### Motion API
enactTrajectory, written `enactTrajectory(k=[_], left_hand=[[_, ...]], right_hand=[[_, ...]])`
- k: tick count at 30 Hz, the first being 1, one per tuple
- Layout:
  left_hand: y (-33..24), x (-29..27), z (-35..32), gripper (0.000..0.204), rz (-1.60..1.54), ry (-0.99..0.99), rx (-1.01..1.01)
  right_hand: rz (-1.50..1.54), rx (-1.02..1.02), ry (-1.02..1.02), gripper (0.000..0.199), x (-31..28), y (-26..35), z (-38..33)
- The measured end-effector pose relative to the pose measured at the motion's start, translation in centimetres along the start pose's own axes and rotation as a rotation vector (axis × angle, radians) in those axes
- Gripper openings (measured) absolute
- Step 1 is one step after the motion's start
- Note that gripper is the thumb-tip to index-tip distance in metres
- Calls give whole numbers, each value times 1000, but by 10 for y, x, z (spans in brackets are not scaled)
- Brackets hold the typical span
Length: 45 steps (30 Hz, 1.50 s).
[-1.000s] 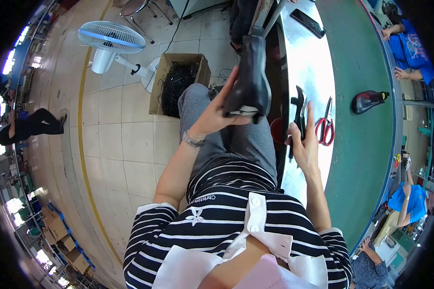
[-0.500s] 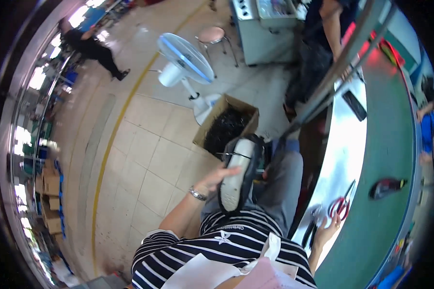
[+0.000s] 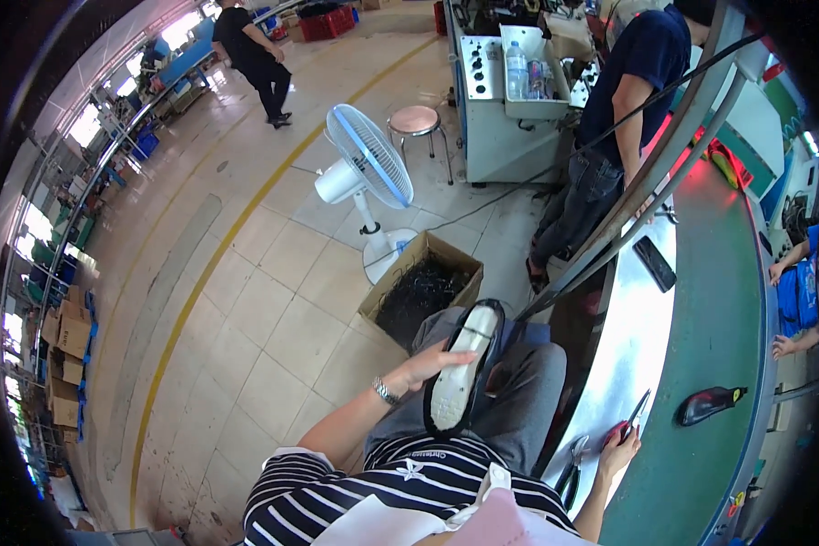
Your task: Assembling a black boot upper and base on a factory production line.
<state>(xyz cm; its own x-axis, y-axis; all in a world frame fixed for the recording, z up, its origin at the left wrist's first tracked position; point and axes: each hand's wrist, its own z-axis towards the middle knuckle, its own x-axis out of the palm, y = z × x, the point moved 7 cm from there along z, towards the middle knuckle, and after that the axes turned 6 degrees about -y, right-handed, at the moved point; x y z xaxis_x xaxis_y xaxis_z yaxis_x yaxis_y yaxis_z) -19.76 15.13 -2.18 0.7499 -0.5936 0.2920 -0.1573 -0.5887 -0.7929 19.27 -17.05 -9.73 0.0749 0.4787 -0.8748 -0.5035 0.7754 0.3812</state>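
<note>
My left hand (image 3: 428,364) is closed around the side of a black shoe upper (image 3: 434,393) with a white underside (image 3: 464,369) facing up, held over my lap. A dark strand lies across the toe end of that underside. Out to the right, my right hand (image 3: 619,448) is closed on the handles of a pair of scissors (image 3: 640,414) at the metal bench edge, blades pointing away from me. Beside this hand lies a pair of pliers (image 3: 571,473) with dark handles.
A cardboard box (image 3: 471,289) of black scraps stands ahead, with a white fan (image 3: 369,164) behind it. On the right, the green belt (image 3: 710,318) carries a dark shoe (image 3: 708,405); a phone (image 3: 655,264) lies on the metal ledge. A slanted metal post (image 3: 642,196) rises near a standing co-worker (image 3: 642,86).
The shoe upper has come down closer to my lap in my left hand. My right hand has shifted slightly and now grips the scissors by their red handles. The view has tilted up.
</note>
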Motion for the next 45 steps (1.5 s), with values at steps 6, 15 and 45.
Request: enactTrajectory(k=[6,15,45], left_hand=[[7,-6,-4,78,44,37,-45],[17,-1,20,74,-8,-33,-34],[76,-28,-6,70,308,-472,339]], right_hand=[[-72,65,-45,54,0,-24,-9],[22,179,181,38,6,-33,0],[978,447,1346,55,-48,271,-130]])
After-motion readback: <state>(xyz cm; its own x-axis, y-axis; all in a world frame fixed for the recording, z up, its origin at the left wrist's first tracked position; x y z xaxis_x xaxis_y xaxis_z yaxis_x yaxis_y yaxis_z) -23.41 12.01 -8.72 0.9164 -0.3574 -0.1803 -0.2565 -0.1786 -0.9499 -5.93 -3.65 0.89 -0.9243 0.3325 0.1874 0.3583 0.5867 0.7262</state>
